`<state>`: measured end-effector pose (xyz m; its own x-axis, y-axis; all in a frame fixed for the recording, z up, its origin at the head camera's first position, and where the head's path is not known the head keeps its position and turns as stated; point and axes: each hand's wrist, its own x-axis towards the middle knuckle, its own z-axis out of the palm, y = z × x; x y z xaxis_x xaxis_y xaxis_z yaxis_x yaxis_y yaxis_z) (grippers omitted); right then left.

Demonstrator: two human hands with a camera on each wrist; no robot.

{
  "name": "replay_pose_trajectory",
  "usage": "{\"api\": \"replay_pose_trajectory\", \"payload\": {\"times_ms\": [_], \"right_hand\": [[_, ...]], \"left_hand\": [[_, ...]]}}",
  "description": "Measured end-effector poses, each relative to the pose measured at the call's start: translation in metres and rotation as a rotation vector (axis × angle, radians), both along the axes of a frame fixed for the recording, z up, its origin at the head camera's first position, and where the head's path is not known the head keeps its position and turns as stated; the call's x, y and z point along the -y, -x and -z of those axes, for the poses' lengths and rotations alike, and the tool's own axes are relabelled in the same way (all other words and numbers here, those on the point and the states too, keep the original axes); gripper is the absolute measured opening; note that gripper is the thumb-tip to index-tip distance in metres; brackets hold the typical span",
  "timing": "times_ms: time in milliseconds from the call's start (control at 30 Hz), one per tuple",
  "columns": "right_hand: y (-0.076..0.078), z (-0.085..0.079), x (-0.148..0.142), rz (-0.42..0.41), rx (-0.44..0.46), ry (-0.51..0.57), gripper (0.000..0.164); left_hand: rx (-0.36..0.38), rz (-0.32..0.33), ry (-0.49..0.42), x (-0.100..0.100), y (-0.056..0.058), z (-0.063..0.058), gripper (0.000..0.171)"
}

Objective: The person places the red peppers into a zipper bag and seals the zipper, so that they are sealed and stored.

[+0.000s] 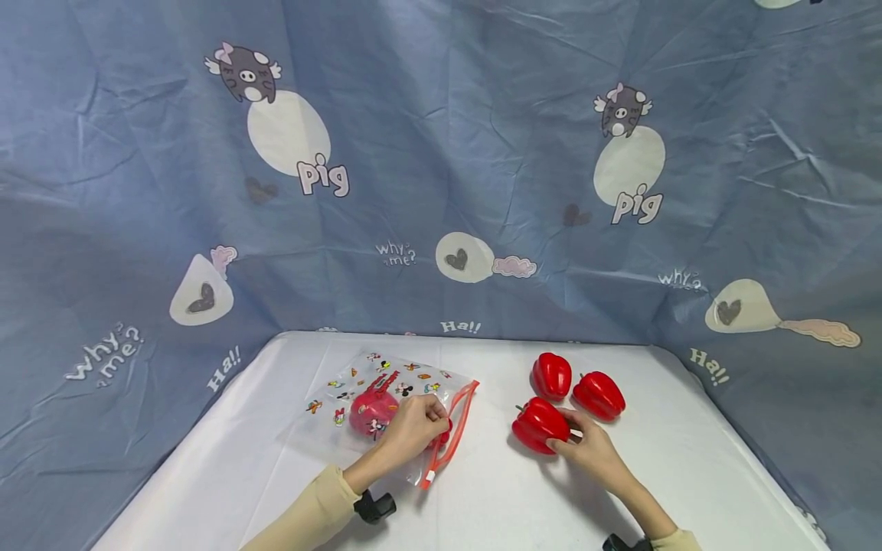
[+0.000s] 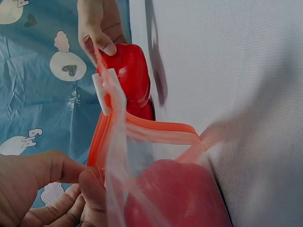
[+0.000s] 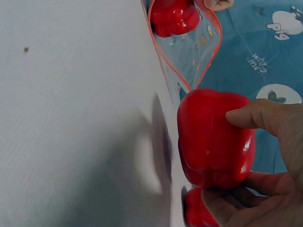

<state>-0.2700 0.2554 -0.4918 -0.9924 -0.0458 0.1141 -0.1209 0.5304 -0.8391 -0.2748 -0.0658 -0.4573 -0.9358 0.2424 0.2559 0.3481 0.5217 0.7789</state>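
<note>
A clear zip bag printed with cartoon figures lies on the left, its orange-edged mouth facing right. My left hand pinches the upper edge of that mouth between thumb and forefinger, holding it apart. Inside, one red bell pepper shows through the plastic, and another red bell pepper sits near the opening. My right hand grips a further red bell pepper by its right end, thumb on one side and fingers on the other. That pepper is a short way right of the bag's mouth.
Two more red bell peppers, one upright and one on its side, stand behind my right hand. A white slider sits on the bag's zip. The white table ends at a blue patterned cloth.
</note>
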Motion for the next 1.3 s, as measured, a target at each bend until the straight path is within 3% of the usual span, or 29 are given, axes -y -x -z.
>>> {"api": "replay_pose_trajectory", "payload": {"times_ms": [1300], "right_hand": [[0.004, 0.002, 0.057, -0.112, 0.002, 0.042, 0.059]], "left_hand": [[0.025, 0.0, -0.003, 0.0, -0.003, -0.003, 0.007]]}}
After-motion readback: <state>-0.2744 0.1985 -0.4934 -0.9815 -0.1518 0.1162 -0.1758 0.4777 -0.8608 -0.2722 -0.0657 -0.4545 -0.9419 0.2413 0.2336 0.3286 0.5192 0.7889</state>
